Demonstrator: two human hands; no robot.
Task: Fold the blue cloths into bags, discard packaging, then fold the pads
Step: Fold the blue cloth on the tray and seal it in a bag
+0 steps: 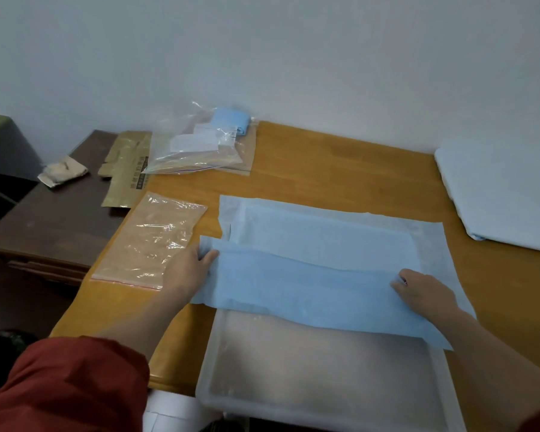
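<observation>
On the table [340,169] I see left hand [190,269] pinching blue cloth [309,288] edge, right hand [424,294] fingers clamped on opposite fold; zip bag [150,238] just beside.

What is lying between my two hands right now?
In the head view, the folded-over band of the blue sheet spans from left hand to right hand.
</observation>
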